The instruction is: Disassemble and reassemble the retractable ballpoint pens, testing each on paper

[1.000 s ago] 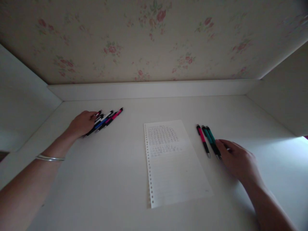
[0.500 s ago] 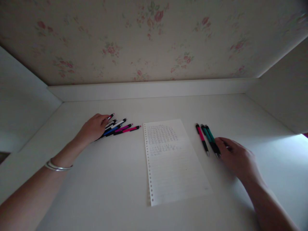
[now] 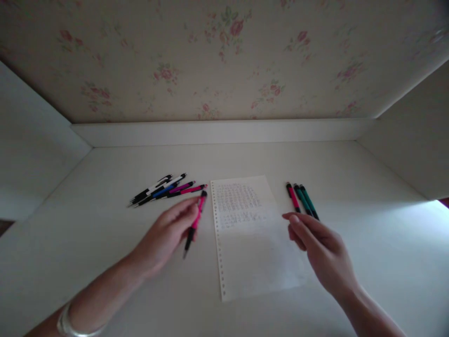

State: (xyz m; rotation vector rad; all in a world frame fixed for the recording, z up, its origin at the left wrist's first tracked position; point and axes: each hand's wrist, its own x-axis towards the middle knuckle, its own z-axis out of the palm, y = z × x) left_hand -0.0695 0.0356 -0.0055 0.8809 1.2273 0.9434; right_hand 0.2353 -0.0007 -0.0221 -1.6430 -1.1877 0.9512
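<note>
White desktop (image 3: pixel 161 302), floral wallpaper (image 3: pixel 140 42) behind; left hand (image 3: pixel 168 234) holds a pink pen (image 3: pixel 200 211).

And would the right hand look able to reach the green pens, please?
Likely yes: the right hand appears empty, and the green pens lie just beyond it with nothing on top.

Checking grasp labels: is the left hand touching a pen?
Touching. The head view shows the left hand gripping a pink pen, both ends sticking out.
</note>
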